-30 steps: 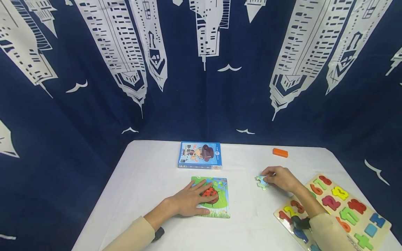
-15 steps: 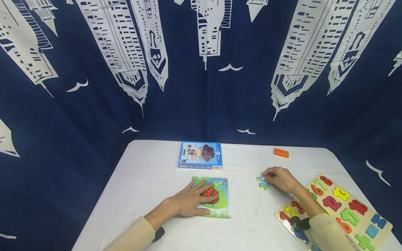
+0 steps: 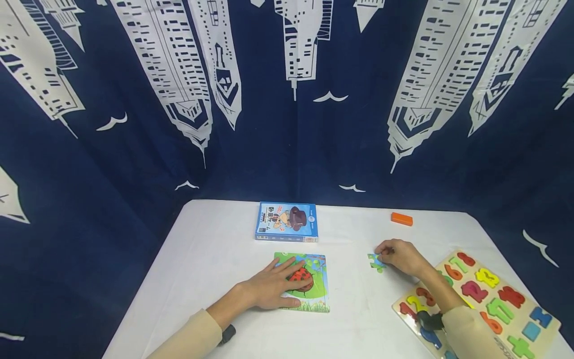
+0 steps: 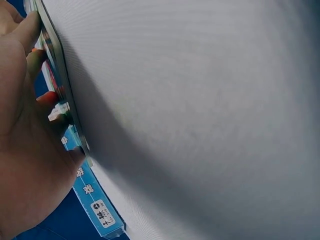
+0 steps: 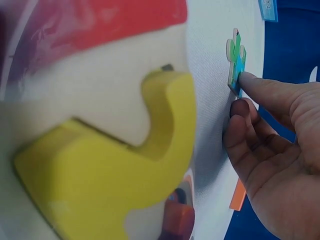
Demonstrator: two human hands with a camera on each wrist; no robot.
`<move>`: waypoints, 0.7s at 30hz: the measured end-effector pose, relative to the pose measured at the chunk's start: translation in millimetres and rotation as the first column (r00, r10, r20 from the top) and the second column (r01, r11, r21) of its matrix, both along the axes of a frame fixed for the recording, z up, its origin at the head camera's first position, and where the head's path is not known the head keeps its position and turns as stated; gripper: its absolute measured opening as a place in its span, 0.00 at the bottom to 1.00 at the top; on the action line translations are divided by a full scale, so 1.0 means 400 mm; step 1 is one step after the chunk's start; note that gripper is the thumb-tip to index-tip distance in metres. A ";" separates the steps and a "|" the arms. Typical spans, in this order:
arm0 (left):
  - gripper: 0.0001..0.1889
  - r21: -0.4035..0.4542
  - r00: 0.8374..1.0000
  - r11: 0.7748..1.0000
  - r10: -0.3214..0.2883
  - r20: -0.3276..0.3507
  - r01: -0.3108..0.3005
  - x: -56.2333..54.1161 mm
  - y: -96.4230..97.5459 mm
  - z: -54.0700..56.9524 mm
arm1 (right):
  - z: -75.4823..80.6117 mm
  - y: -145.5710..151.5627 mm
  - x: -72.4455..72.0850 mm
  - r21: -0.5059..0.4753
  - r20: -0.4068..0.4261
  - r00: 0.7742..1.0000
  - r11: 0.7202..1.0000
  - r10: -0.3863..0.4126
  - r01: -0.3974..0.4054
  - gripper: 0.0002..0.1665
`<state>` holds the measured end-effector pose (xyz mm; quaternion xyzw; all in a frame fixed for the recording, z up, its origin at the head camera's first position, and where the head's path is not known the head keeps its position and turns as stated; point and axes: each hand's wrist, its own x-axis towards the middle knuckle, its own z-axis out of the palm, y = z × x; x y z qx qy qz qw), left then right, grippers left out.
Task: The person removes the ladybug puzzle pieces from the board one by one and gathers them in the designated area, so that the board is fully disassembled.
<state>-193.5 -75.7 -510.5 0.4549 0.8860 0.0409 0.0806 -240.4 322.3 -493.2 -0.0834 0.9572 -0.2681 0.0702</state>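
My left hand (image 3: 273, 288) lies flat with spread fingers on a square ladybug jigsaw puzzle (image 3: 319, 279), covering its left part. The left wrist view shows the puzzle edge-on, with fingertips (image 4: 34, 25) against it. Off to the right, my right hand (image 3: 400, 254) pinches a loose blue-and-green jigsaw piece (image 3: 375, 263) close over the white table. Seen from the right wrist, the thumb rests on the end of the piece (image 5: 237, 62), while the other fingers curl below it.
Behind the puzzle lies a blue game box (image 3: 287, 222). An orange block (image 3: 401, 219) sits at the back right. Under my right forearm is a wooden number board (image 3: 538, 319) with raised coloured shapes. A dark navy curtain (image 3: 269, 149) hangs beyond the white table (image 3: 202, 249).
The jigsaw piece has shifted very slightly to the right at my right fingertips. My left hand stays where it was on the puzzle.
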 end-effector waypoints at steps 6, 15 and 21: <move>0.32 -0.004 1.000 1.000 0.002 0.000 -0.002 -0.001 0.002 0.001 | -0.001 0.001 0.001 0.001 0.005 1.000 1.000 -0.002 0.002 0.06; 0.33 0.028 0.999 1.000 -0.007 -0.037 0.009 -0.002 0.001 0.000 | -0.001 -0.002 0.004 0.003 -0.015 1.000 1.000 0.006 -0.006 0.09; 0.33 0.025 0.999 1.000 -0.006 -0.048 0.007 -0.002 0.003 -0.004 | -0.004 -0.002 0.002 0.011 -0.012 1.000 1.000 0.000 0.001 0.09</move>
